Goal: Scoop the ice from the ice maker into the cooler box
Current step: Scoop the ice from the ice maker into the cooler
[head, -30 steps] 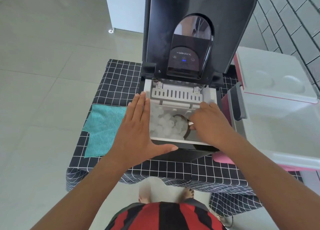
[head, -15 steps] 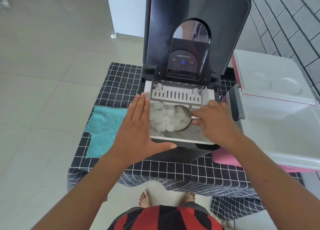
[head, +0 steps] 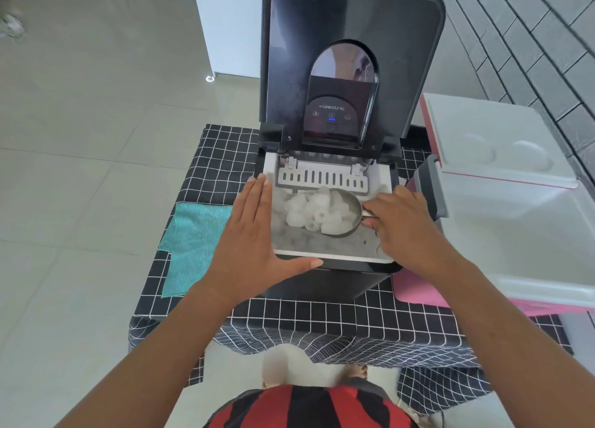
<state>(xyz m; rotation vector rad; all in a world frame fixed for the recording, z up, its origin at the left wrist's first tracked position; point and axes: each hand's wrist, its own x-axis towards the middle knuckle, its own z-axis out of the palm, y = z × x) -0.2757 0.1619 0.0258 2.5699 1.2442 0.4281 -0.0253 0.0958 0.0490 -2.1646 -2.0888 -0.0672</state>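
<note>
Up comes the metal scoop (head: 341, 216), lifted out of the bin since a second ago, when it sat buried low in the pile, and now it rides higher and further back, heaped with ice (head: 317, 213). Right hand (head: 405, 226) has it by the handle, fingers curled around the short stem at the bowl's right edge, knuckles over the right wall of the ice maker (head: 331, 276). Left hand (head: 254, 234) lies flat and relaxed along the machine's left rim, fingers straight and together pointing away from the person, thumb stretched out across the front lip, holding nothing. The scoop's bowl tips toward the left, its load of pale hollow pieces piled above the rim, and it hangs over the white inner bin just in front of the slotted white tray at the back. A thin layer of frosty ice shows in the bin below it. The black lid (head: 351, 24) stands upright behind, control panel lit with a small blue light. Just beside the machine on the right sits the cooler box (head: 515, 221), pink outside and white inside, its lid thrown back and its cavity open. Everything rests on a table (head: 322, 318) draped in a black cloth with white grid lines, and a teal towel (head: 193, 244) lies on the left part of it.
</note>
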